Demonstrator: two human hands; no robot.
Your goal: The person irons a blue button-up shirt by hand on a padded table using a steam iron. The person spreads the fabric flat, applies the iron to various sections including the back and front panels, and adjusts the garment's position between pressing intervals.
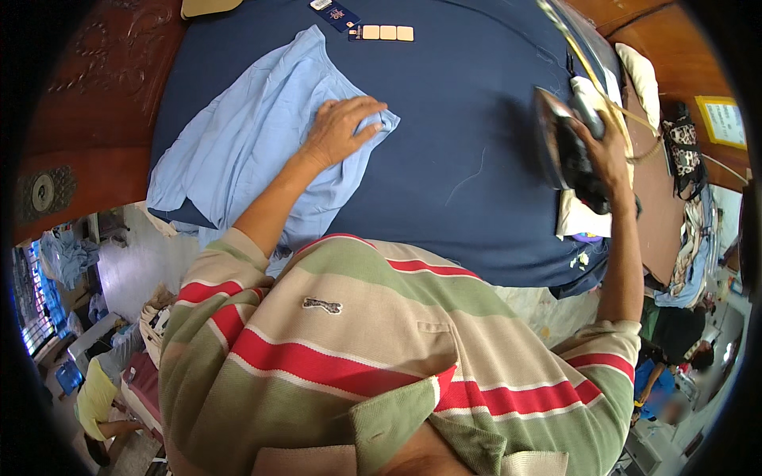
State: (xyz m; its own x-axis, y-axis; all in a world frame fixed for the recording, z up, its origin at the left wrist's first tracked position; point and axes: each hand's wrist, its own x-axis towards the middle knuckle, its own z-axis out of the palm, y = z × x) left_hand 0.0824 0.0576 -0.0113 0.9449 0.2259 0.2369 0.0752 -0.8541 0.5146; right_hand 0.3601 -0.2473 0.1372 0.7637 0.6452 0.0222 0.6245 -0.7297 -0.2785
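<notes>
A light blue garment lies spread, with some creases, on the left part of a dark blue padded table. My left hand rests on its right side near the pointed corner, fingers stretched out and apart. Over at the table's right side, my right hand is wrapped round the handle of a clothes iron. The iron is tilted, its soleplate facing left, and slightly blurred. A yellowish cord runs above it. White cloth lies just under and beside the iron.
Two dark blue tags lie at the table's far edge. A carved wooden panel borders the left. On a brown surface at right are a leopard-print bag and piled clothes. Other people are at lower left and lower right.
</notes>
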